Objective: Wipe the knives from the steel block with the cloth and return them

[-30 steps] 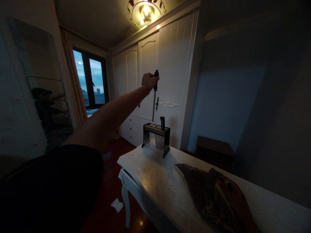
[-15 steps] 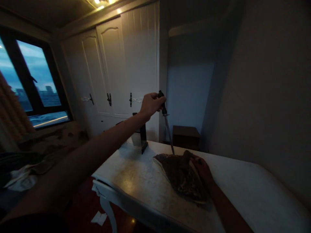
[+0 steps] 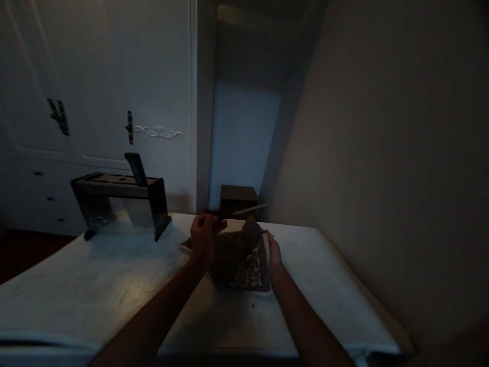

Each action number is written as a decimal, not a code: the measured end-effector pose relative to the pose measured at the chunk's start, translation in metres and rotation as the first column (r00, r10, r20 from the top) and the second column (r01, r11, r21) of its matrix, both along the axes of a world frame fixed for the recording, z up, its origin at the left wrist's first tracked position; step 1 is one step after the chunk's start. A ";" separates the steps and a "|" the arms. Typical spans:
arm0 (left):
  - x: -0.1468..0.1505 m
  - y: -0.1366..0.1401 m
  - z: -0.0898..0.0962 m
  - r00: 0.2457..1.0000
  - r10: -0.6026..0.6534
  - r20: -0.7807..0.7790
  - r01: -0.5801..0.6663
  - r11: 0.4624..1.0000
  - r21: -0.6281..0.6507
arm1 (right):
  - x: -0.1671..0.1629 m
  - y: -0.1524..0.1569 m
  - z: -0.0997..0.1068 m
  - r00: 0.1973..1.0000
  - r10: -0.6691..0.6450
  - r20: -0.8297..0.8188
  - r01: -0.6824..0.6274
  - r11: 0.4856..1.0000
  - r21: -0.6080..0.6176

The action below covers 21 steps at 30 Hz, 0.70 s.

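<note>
My left hand (image 3: 204, 237) is closed around the dark handle of a honing steel (image 3: 250, 209), whose thin rod points right, almost level, above the cloth. A dark patterned cloth (image 3: 250, 272) with a pale border is bunched up over the white table (image 3: 126, 285). At its right edge, my right hand (image 3: 274, 255) grips the cloth, fingers partly hidden behind it. To the left stands a knife block (image 3: 118, 186) with black ends and a see-through front; one black-handled knife (image 3: 136, 168) sticks up from it.
White wardrobe doors (image 3: 156, 71) with dark handles rise behind the table. A brown box-like cabinet (image 3: 239, 193) stands beyond the table's far edge. A grey wall (image 3: 362, 153) runs along the right side.
My left hand has lowered and the honing steel has swung from hanging point-down to nearly level. My right hand has shifted along the cloth's edge. The view has turned right and downward.
</note>
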<state>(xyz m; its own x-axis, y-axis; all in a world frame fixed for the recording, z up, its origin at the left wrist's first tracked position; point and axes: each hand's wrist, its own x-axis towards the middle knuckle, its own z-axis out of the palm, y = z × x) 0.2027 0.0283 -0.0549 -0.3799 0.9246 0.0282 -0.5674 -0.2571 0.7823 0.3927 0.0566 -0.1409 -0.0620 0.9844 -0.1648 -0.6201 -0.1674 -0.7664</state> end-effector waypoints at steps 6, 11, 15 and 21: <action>0.001 0.004 -0.046 0.963 -0.262 0.064 0.265 0.963 -0.053 | -0.003 -0.020 0.026 0.988 0.014 -0.153 -0.031 0.994 -0.109; -0.013 0.013 -0.054 0.863 -0.491 -0.119 0.472 0.867 -0.157 | -0.004 -0.029 0.035 0.997 0.034 -0.075 -0.031 0.999 0.035; -0.025 0.018 -0.058 0.610 -0.463 -0.643 0.509 0.851 -0.130 | -0.010 -0.030 0.037 0.997 -0.010 -0.077 0.013 0.999 0.037; -0.024 0.016 -0.076 0.326 -0.189 -0.926 0.548 0.836 0.023 | -0.026 -0.033 0.038 0.991 -0.101 -0.083 0.107 0.991 0.076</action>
<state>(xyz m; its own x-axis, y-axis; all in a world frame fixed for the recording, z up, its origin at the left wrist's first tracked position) 0.1788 0.0439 -0.1305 0.4042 0.8304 0.3833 0.2766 -0.5105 0.8142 0.3663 0.0233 -0.1031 0.0319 0.9959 -0.0842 -0.6897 -0.0390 -0.7231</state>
